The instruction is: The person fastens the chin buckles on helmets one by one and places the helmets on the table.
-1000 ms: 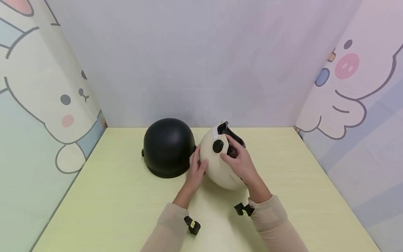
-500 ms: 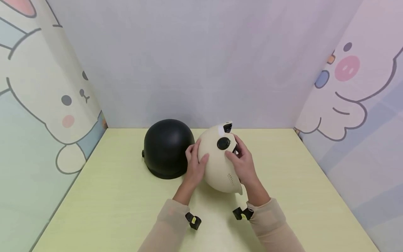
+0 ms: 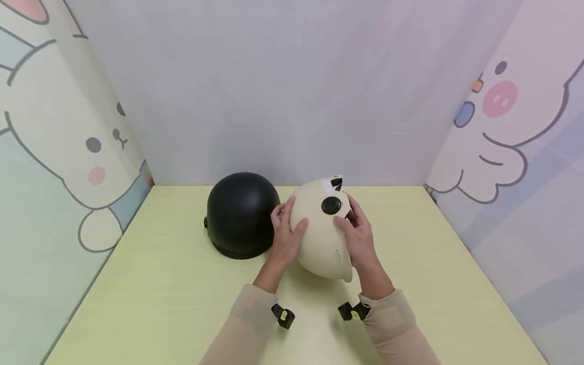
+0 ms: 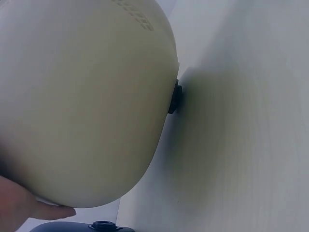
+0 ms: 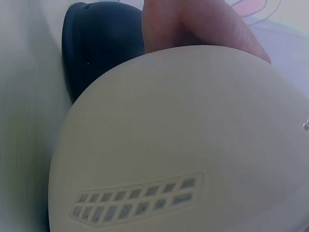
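The right hand [image 3: 359,235] (partly hidden, seemingly inside) grips cream helmet [image 3: 319,241].

Resting helmet [image 3: 242,218]: on the table [image 3: 150,309], left of its middle, near the back edge.
Held helmet [image 3: 317,238]: just right of the resting helmet, between both hands, near the back edge.
Left hand [image 3: 287,234]: on the held helmet's left side, beside the resting helmet.
Right hand [image 3: 359,235]: on the held helmet's right side.
Back wall [image 3: 274,91]: behind the table's back edge.
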`<state>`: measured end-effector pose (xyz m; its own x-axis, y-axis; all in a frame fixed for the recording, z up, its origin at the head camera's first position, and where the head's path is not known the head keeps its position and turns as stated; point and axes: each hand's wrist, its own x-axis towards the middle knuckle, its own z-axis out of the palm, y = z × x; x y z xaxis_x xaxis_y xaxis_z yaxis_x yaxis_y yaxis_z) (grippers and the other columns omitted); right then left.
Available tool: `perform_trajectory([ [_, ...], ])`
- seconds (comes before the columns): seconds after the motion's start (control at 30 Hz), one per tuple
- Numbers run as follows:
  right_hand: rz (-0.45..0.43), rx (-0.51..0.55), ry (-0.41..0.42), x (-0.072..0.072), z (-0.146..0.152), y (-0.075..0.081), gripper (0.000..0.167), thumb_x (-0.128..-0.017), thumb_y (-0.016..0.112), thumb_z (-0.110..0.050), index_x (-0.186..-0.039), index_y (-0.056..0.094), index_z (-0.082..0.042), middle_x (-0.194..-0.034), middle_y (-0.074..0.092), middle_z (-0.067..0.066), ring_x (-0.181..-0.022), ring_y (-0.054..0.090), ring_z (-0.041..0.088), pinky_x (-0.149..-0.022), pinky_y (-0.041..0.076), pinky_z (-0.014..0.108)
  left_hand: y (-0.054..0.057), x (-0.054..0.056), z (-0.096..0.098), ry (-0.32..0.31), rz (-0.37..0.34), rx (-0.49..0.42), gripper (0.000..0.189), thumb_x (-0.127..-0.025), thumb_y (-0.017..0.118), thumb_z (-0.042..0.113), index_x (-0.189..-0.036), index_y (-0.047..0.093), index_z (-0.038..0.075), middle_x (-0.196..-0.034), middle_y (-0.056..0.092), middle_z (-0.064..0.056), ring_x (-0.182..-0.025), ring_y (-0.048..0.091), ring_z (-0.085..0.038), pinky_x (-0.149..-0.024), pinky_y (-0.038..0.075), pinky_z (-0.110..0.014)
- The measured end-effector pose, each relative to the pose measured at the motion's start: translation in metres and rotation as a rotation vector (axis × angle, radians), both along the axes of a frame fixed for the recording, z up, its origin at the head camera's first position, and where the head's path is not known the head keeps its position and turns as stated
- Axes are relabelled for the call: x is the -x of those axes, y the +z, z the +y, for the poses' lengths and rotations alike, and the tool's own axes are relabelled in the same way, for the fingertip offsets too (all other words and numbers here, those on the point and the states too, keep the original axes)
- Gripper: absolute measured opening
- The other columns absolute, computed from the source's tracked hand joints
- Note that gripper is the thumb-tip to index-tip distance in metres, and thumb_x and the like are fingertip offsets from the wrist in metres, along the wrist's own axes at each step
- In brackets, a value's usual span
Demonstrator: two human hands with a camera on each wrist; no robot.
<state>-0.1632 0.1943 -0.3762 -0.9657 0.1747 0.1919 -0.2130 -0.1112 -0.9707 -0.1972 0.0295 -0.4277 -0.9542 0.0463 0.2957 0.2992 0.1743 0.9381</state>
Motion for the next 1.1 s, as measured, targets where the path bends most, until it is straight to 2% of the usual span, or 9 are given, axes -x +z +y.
perform_trajectory([
  [0.2, -0.028, 0.032, -0.039, 0.000, 0.005, 0.002, 0.058, -0.092, 0.054, 0.003, -0.148, 0.040, -0.005, -0.114, 0.058, 0.007, -0.095, 0.060, 0.015, -0.080, 0.050, 0.027, -0.005, -0.002, 0.001, -0.021, 0.007, -0.038, 0.066, -0.095, 0.055, 0.042, -0.153, 0.034, 0.018, -0.147, 0.018, -0.014, -0.131, 0.031, -0.036, -0.104, 0.028, -0.055],
  [0.4, -0.048, 0.068, -0.069, 0.002, 0.014, 0.004, 0.058, -0.093, 0.053, 0.001, -0.149, 0.039, -0.007, -0.109, 0.059, 0.001, -0.092, 0.060, 0.014, -0.078, 0.050, 0.026, -0.017, -0.003, 0.001, -0.048, -0.003, -0.038, 0.068, -0.097, 0.051, 0.049, -0.156, 0.027, 0.024, -0.152, 0.016, -0.015, -0.134, 0.030, -0.039, -0.104, 0.026, -0.059],
  [0.53, -0.051, 0.067, -0.077, 0.001, 0.016, 0.006, 0.058, -0.093, 0.052, 0.001, -0.149, 0.039, -0.008, -0.105, 0.059, 0.000, -0.089, 0.059, 0.013, -0.076, 0.050, 0.025, -0.026, -0.002, 0.004, -0.071, 0.022, -0.046, 0.071, -0.097, 0.046, 0.054, -0.157, 0.022, 0.024, -0.155, 0.014, -0.014, -0.136, 0.026, -0.040, -0.105, 0.024, -0.061],
  [0.8, -0.058, 0.101, -0.062, 0.001, 0.018, 0.006, 0.057, -0.094, 0.049, 0.000, -0.149, 0.036, -0.008, -0.111, 0.059, -0.002, -0.096, 0.058, 0.013, -0.080, 0.049, 0.026, -0.041, -0.001, 0.006, -0.099, 0.075, -0.079, 0.083, -0.095, 0.041, 0.064, -0.157, 0.016, 0.016, -0.155, 0.011, -0.017, -0.138, 0.020, -0.042, -0.105, 0.020, -0.065],
  [1.07, -0.074, 0.096, -0.061, 0.002, 0.024, 0.007, 0.056, -0.095, 0.048, -0.001, -0.150, 0.035, -0.008, -0.114, 0.057, -0.001, -0.095, 0.059, 0.013, -0.081, 0.049, 0.026, -0.052, -0.002, 0.006, -0.132, 0.047, -0.119, 0.090, -0.092, 0.037, 0.071, -0.158, 0.012, 0.015, -0.157, 0.005, -0.018, -0.140, 0.014, -0.045, -0.104, 0.016, -0.068],
  [1.1, -0.071, 0.100, -0.054, 0.002, 0.025, 0.007, 0.056, -0.096, 0.048, -0.001, -0.149, 0.034, -0.008, -0.114, 0.058, -0.002, -0.095, 0.059, 0.013, -0.081, 0.049, 0.026, -0.048, -0.005, 0.006, -0.142, 0.042, -0.127, 0.090, -0.093, 0.038, 0.070, -0.158, 0.012, 0.013, -0.156, 0.005, -0.020, -0.140, 0.013, -0.046, -0.104, 0.016, -0.068],
])
